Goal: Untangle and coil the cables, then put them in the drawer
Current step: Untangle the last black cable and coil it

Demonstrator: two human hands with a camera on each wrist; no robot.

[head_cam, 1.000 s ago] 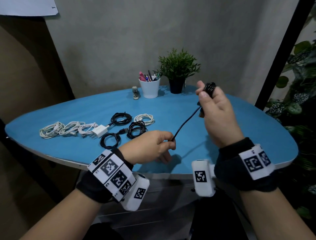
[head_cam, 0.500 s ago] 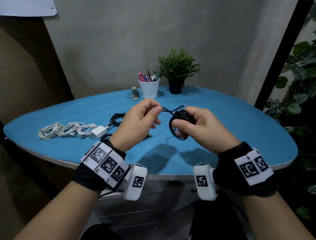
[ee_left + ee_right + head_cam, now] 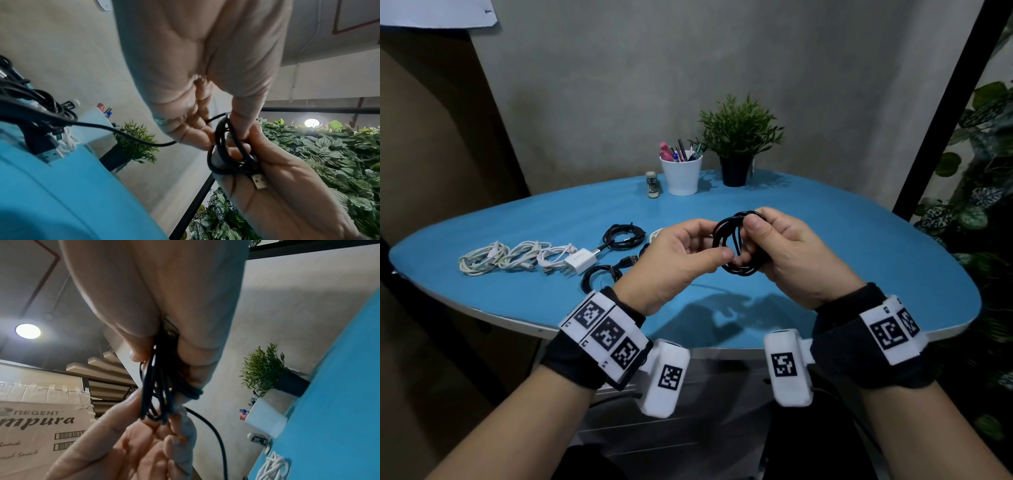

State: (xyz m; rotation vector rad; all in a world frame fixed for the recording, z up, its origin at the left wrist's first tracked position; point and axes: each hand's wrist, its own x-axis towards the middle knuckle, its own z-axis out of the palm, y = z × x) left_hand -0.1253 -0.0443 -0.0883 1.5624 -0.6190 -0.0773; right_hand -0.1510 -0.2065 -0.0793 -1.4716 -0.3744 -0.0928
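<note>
A black cable coil [image 3: 738, 272] hangs in the air above the blue table's [image 3: 859, 260] near middle, held by both hands. My right hand [image 3: 756, 246] grips its right side, thumb on top and fingers behind. My left hand [image 3: 717, 243] pinches its left side between thumb and fingers. In the left wrist view the coil [image 3: 218, 139] shows several loops, and its USB plug [image 3: 260, 180] lies against my right palm. A loose black strand [image 3: 123, 134] runs out from my left fingers. The right wrist view shows the coil [image 3: 156, 386] edge-on between my fingers.
On the table's left lie three white cable bundles [image 3: 493, 258], a white charger [image 3: 580, 262] and two black coils [image 3: 623, 236] [image 3: 599, 277]. A white pen cup [image 3: 681, 174], a potted plant [image 3: 736, 150] and a small stapler [image 3: 652, 185] stand at the back. Grey drawers [image 3: 688, 428] sit under the table.
My right hand came down from its raised position. My left hand rose from the table edge, carried the taut strand up to the coil, and now pinches the coil itself.
</note>
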